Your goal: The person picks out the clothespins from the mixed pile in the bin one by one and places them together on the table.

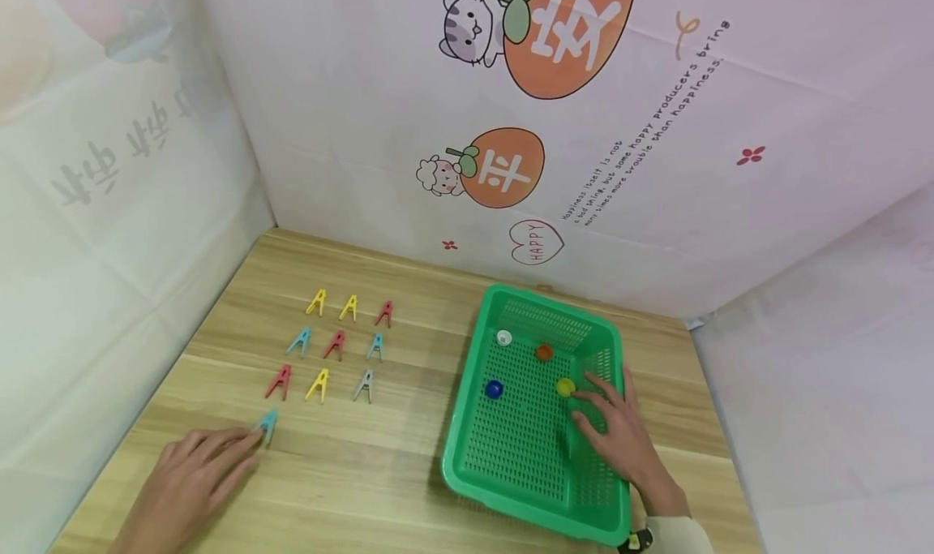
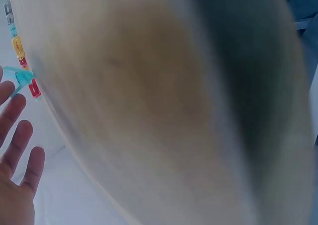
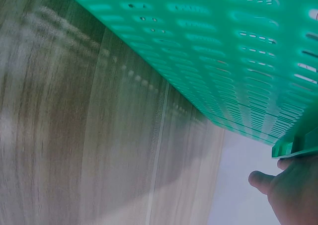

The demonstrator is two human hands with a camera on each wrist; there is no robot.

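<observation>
At the lower left of the head view, my left hand [image 1: 197,473] pinches a light blue clothespin [image 1: 267,426] at its fingertips. The same clothespin [image 2: 23,77] shows beside the fingertips in the left wrist view; the other fingers are spread and the thumb is hidden. My right hand [image 1: 616,432] reaches over the right rim of a green basket [image 1: 536,457]. Some of its fingers are inside, beside a yellow cap [image 1: 565,387], and one lies outside the rim. Whether a fingertip touches the cap, I cannot tell. Several clothespins [image 1: 334,345] lie in rows beyond my left hand.
Inside the basket are also a white cap [image 1: 504,338], an orange cap [image 1: 544,352] and a blue cap [image 1: 494,388]. The wooden table [image 1: 379,473] meets a printed cloth wall [image 1: 350,132] at its back, with cloth on both sides.
</observation>
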